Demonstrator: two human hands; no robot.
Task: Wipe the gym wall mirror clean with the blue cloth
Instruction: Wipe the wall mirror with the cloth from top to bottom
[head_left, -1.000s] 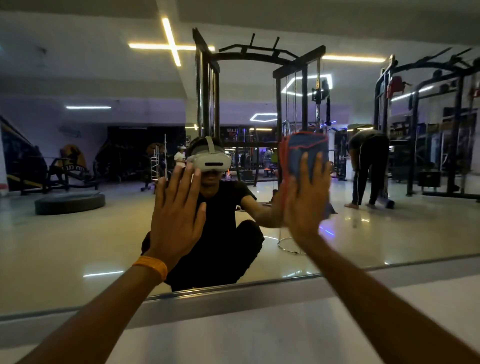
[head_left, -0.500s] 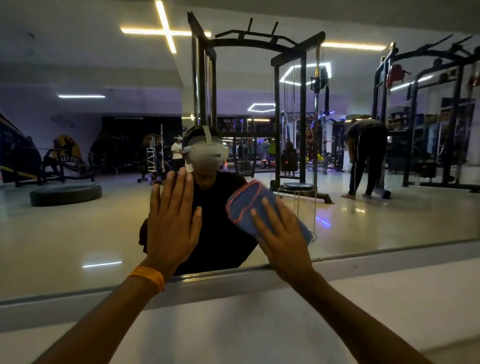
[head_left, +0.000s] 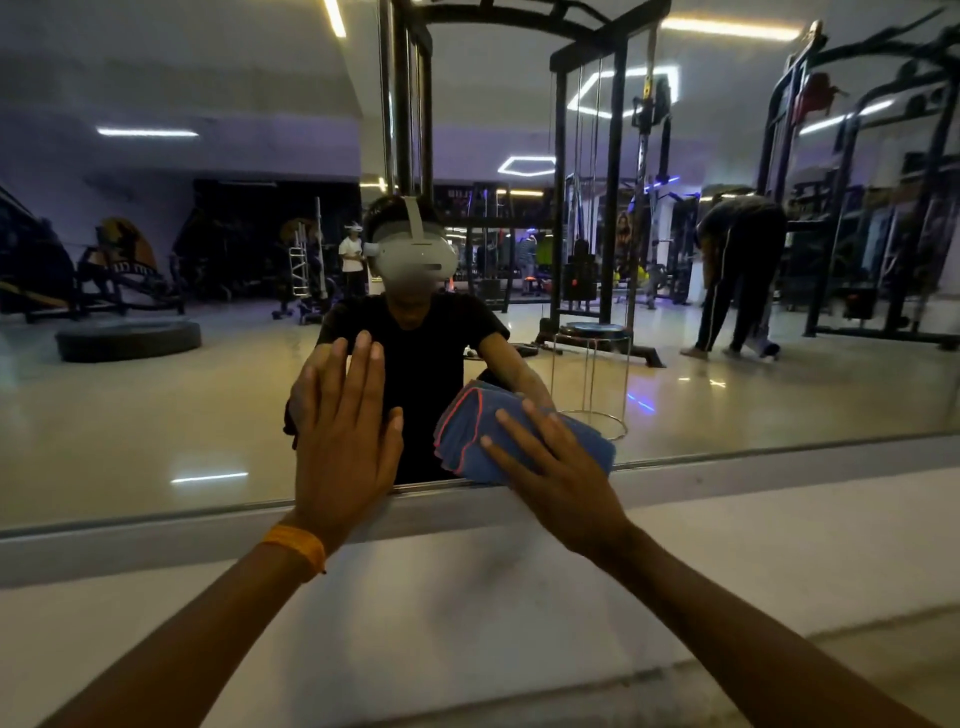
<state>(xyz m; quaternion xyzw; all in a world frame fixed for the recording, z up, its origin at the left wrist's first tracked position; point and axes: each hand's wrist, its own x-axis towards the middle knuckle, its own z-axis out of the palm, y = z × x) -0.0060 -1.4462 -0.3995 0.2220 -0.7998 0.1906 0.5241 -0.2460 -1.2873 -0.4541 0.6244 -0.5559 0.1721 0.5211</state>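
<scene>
- Our spread right hand (head_left: 563, 480) presses the blue cloth (head_left: 467, 436) at the bottom edge of the mirror (head_left: 156, 415).
- Our flat left hand (head_left: 345, 449) crosses that edge; we judge only upward remains.

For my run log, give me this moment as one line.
step: wiping | right hand: fingers press blue cloth on mirror near bottom edge | left hand: flat on mirror

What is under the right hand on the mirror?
The folded blue cloth with red edging lies under the right hand, flat against the wall mirror. The glass behind it is covered.
</scene>
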